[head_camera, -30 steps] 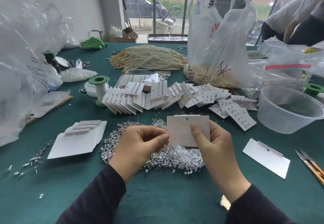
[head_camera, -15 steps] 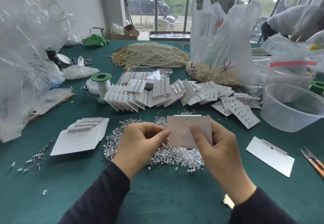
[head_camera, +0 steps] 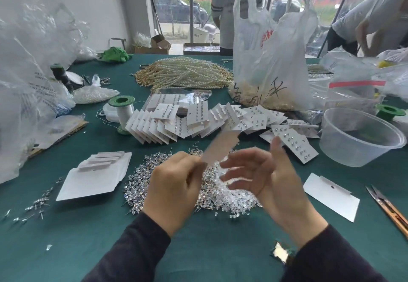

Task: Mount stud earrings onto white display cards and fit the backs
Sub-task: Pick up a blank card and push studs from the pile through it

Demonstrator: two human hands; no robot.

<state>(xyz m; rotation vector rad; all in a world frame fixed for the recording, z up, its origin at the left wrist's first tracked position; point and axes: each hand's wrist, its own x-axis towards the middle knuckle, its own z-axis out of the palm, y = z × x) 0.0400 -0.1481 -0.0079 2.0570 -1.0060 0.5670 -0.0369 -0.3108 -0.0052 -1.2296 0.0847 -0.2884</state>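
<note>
My left hand [head_camera: 174, 189] pinches the lower corner of a white display card [head_camera: 220, 148], which is blurred and tilted up to the right above the heap of stud earrings and clear backs [head_camera: 223, 197]. My right hand [head_camera: 265, 175] is beside the card with its fingers spread and off it, blurred with motion. A spread of filled cards [head_camera: 198, 122] lies behind the heap. A stack of blank cards [head_camera: 95, 175] sits to the left, and a single blank card [head_camera: 331, 195] lies to the right.
A clear plastic tub [head_camera: 359, 136] stands at the right, with scissors [head_camera: 388, 208] near the right edge. A green-capped thread spool [head_camera: 122, 113], pearl strands [head_camera: 183, 74] and a white plastic bag [head_camera: 271, 60] sit behind. Loose studs [head_camera: 33, 208] lie at the left. People stand beyond the table.
My right hand has let go of the card and opened. The card, now held by my left hand alone, has swung edge-on and up to the right.
</note>
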